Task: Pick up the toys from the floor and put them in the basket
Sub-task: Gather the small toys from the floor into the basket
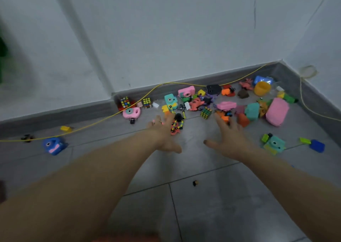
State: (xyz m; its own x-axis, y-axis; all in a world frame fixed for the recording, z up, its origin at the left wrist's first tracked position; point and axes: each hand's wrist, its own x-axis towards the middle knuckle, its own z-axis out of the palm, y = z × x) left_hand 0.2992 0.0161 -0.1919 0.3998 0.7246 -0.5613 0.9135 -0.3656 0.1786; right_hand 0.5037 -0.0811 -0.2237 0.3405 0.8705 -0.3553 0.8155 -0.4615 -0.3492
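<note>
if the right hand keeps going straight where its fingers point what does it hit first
Probably the small orange and black toy just beyond the right hand; its fingertips look almost at it, though depth is unclear.

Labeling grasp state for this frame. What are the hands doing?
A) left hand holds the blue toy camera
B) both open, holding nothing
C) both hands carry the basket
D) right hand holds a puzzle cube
B: the left hand and right hand are spread open over the floor near the toy pile, nothing in either; the blue toy camera lies apart at far left, and the puzzle cube sits untouched on the floor.
</note>
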